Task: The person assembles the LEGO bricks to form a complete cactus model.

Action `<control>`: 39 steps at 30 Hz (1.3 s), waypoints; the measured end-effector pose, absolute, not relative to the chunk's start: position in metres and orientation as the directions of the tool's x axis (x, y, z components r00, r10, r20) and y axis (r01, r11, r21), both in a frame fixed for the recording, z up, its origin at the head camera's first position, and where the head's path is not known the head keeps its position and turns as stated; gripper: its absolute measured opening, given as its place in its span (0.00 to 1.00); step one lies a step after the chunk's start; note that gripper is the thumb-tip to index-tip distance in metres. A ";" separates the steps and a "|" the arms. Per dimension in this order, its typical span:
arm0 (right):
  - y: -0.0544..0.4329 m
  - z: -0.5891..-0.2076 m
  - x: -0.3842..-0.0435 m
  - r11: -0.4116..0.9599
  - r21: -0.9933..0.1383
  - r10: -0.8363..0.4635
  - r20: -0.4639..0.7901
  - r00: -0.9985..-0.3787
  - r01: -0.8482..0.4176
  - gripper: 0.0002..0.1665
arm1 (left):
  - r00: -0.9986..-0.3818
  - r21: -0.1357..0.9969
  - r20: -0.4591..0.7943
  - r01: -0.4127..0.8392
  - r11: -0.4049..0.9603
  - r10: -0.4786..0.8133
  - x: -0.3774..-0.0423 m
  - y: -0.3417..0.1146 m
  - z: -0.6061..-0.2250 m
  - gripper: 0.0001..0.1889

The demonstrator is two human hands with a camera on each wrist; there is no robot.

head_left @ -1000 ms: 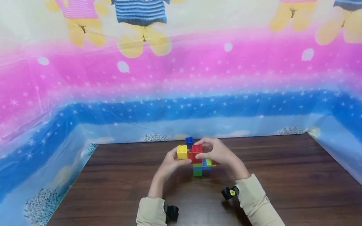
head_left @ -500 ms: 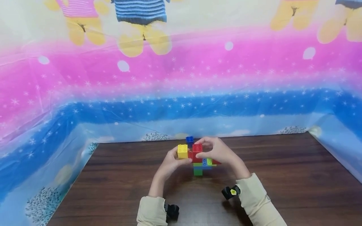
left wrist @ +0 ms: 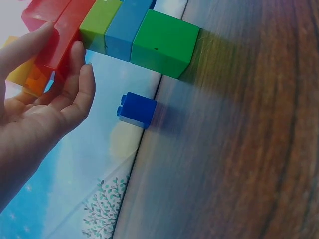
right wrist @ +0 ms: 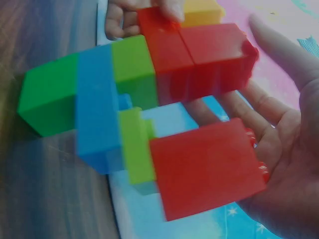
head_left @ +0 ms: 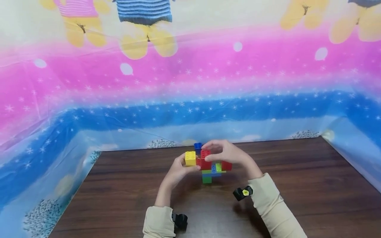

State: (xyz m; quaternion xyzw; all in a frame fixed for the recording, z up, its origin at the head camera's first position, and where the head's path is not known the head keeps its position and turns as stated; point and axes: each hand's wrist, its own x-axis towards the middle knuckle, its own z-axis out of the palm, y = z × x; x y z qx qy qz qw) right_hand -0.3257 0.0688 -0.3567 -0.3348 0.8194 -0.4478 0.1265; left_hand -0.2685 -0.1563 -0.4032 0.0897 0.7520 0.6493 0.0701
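Observation:
A building-brick structure stands on the table, with a green brick (head_left: 206, 179) at its foot. A blue brick (right wrist: 97, 109) and lime bricks (right wrist: 133, 69) come above it, then red ones (left wrist: 62, 37). My left hand (head_left: 178, 170) pinches the long red brick on its left side, beside the yellow brick (head_left: 190, 159). Around the topmost red brick (right wrist: 219, 45) is my right hand (head_left: 230, 154). In the right wrist view its thumb and fingers look spread and fairly straight; contact with the brick is hard to tell. Another red brick (right wrist: 207, 172) sits to the right on lime.
A separate dark blue brick (left wrist: 138, 110) lies on the table near its back edge, behind the structure. The brown wooden table (head_left: 125, 198) ends at a printed cloth wall (head_left: 190, 112). A black wrist camera (head_left: 180, 221) is on each sleeve.
My right hand has risen slightly and shifted a little on the top red brick, baring more of the right-hand red brick. The left hand keeps its hold. The head view has shifted slightly.

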 end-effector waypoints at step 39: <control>0.049 -0.412 -0.396 0.361 -0.900 -0.491 0.040 -0.871 -0.244 0.36 | -0.992 0.988 0.005 0.024 0.150 0.125 -0.268 -0.177 -0.402 0.26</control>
